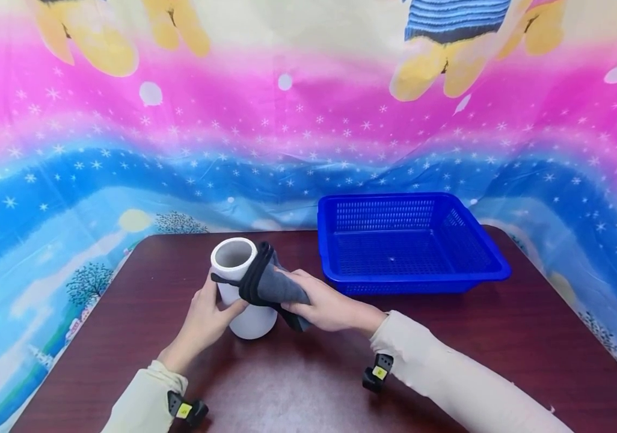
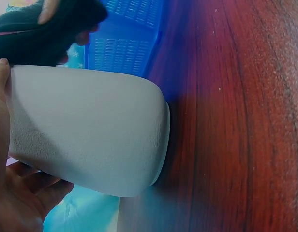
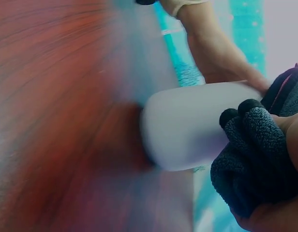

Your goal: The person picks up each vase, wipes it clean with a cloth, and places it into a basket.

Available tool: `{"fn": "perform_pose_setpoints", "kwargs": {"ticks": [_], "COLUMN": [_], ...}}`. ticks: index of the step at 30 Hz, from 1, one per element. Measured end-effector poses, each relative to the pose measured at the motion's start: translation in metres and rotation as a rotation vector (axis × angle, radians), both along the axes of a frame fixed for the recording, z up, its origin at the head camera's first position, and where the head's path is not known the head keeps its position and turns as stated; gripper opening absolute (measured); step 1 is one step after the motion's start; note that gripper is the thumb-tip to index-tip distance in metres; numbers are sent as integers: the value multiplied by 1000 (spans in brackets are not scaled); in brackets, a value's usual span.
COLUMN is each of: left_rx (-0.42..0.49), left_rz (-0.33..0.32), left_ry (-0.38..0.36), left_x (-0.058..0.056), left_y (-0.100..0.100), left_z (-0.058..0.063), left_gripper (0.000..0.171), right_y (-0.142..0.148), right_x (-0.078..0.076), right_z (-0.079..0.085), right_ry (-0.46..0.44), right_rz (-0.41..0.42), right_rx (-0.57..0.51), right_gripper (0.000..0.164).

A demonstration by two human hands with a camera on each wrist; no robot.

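A white, open-topped vase (image 1: 253,323) with a thick rim stands on the table, left of the middle. Its upper body is gripped by my left hand (image 1: 205,316), thumb toward me and fingers round the far left side. My right hand (image 1: 326,302) holds a folded dark grey cloth (image 1: 278,287) with black edging against the vase's upper right side, just below the rim. In the left wrist view the vase's smooth wall (image 2: 86,125) fills the middle. Bunched folds of the cloth (image 3: 253,154) overlap the vase in the right wrist view and hide part of my right fingers.
A blue perforated plastic basket (image 1: 327,264) sits at the back right of the dark red-brown wooden table (image 1: 287,385). Behind the table hangs a printed cloth backdrop (image 1: 265,132) with snowflakes.
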State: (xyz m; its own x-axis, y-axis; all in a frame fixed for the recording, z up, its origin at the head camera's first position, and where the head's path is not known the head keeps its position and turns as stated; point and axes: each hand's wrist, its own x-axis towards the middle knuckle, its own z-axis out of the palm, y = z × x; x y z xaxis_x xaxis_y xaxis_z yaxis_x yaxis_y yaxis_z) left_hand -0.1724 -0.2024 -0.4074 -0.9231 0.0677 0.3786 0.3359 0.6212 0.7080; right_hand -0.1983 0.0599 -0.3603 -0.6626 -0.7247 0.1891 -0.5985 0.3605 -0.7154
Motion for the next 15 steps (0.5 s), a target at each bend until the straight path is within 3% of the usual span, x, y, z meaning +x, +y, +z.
{"fn": "perform_pose_setpoints", "kwargs": {"ticks": [15], "left_rx": [-2], "left_rz": [-14], "left_ry": [25], "left_x": [-1], "left_y": [0], "left_z": [-1], "left_gripper": [78], "right_y": [2], "right_x": [-2], "right_z": [-10], "right_ry": [-26], "right_rz": [22], "right_rx": [-17], "right_gripper": [54]}}
